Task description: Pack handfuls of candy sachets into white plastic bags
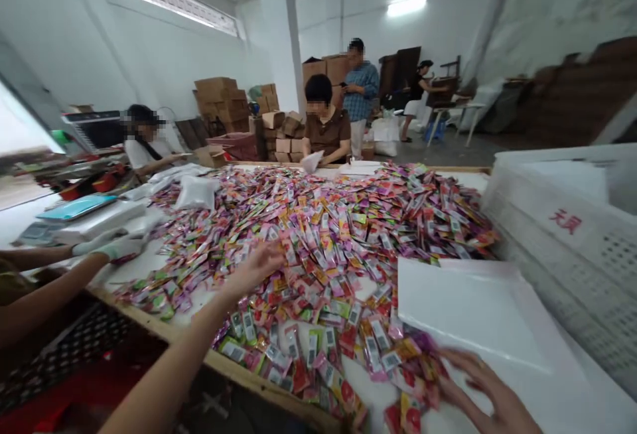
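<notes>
A wide heap of small colourful packets (pixel 318 235) covers the white table. My left hand (pixel 256 265) reaches over the middle of the heap, blurred, with its fingertips at the packets; whether it grips one is not clear. At the lower right, my right hand (pixel 478 384) has its fingers apart beside several packets (pixel 413 367) at the heap's near edge. White sheets or flat bags (pixel 468 308) lie just beyond and to the right of that hand.
A white plastic crate (pixel 572 241) stands at the right. A co-worker's gloved hands (pixel 114 246) are at the left, near a blue packet (pixel 77 207). People sit and stand behind the table. The wooden table edge (pixel 233 367) runs below my left forearm.
</notes>
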Demonstrator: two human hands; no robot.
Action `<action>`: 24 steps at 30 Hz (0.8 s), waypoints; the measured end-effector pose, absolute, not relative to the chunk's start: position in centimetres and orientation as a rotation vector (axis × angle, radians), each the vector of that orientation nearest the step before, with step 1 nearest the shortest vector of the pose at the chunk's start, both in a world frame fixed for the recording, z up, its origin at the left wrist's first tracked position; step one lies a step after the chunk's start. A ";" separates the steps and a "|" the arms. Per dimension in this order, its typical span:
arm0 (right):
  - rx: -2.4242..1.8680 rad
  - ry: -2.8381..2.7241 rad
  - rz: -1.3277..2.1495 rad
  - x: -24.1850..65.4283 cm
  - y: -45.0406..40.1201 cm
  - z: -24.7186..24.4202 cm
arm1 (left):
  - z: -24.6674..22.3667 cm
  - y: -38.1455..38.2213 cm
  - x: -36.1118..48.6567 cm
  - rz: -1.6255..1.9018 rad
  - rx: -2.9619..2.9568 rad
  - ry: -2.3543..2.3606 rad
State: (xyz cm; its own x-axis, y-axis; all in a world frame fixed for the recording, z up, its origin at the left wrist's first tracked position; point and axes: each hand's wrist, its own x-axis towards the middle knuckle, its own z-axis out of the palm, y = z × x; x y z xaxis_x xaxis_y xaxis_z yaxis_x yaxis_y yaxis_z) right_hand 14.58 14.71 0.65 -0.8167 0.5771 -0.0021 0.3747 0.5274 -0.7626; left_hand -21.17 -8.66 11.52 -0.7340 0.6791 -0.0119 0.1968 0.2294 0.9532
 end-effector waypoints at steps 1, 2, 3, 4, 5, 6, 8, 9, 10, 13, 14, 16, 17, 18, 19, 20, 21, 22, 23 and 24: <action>-0.784 -2.553 0.924 14.1 15.5 0.3 | 9.5 -8.2 -19.3 1.326 0.952 2.123; -0.766 -2.598 0.680 13.5 16.2 0.0 | 7.7 -7.8 -17.4 1.172 1.096 2.184; -0.776 -2.643 0.461 13.1 17.1 -0.4 | 6.0 -7.5 -15.7 1.031 1.214 2.251; -0.823 -2.697 0.303 12.8 18.0 -0.9 | 4.5 -7.1 -14.2 0.909 1.294 2.323; -0.903 -2.761 0.199 12.6 18.9 -1.3 | 3.3 -6.7 -13.0 0.794 1.341 2.391; -1.012 -2.822 0.138 12.6 19.9 -1.7 | 2.3 -6.3 -12.1 0.691 1.361 2.443; -1.236 -2.903 0.095 13.2 21.9 -2.2 | 1.2 -5.6 -11.1 0.545 1.380 2.484; -1.313 -2.916 0.089 13.8 22.9 -2.3 | 0.9 -5.3 -11.0 0.505 1.403 2.477; -1.356 -2.917 0.087 14.4 23.8 -2.3 | 0.9 -5.0 -11.0 0.486 1.438 2.463; -1.422 -2.902 0.084 15.3 25.7 -1.6 | 1.8 -4.0 -12.6 0.474 1.456 2.528; -1.460 -2.886 0.053 15.0 25.9 -1.1 | 2.2 -3.5 -13.5 0.474 1.412 2.590; -1.502 -2.824 -0.060 12.9 25.6 0.2 | 2.9 -2.1 -15.6 0.486 1.259 2.723; -1.465 -2.799 -0.107 11.2 25.1 1.0 | 3.0 -1.2 -16.6 0.495 1.169 2.777; -1.366 -2.788 -0.102 9.2 24.6 1.7 | 3.0 -0.2 -17.5 0.494 1.085 2.811; -1.224 -2.800 -0.024 6.8 24.0 2.4 | 2.9 0.7 -18.1 0.479 1.016 2.829; -1.027 -2.857 0.107 4.4 23.3 2.9 | 2.6 1.6 -18.4 0.452 0.967 2.839; -0.864 -2.906 0.232 1.9 22.7 3.2 | 2.3 2.3 -18.5 0.420 0.942 2.844; -0.781 -2.921 0.294 -0.4 22.1 3.3 | 1.9 2.9 -18.4 0.386 0.942 2.844; -0.772 -2.922 0.309 -2.5 21.6 3.2 | 1.5 3.2 -18.2 0.354 0.962 2.839; -0.801 -2.916 0.297 -4.3 21.2 3.0 | 1.1 3.3 -17.9 0.326 0.994 2.831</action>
State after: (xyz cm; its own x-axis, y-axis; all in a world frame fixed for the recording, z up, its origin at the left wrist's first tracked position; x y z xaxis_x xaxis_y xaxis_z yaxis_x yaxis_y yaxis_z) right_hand -4.25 21.21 3.04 -0.8559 0.5150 0.0475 0.4948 0.8421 -0.2144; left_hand -17.91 3.26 1.14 -0.7760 0.6291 -0.0448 0.6025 0.7604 0.2426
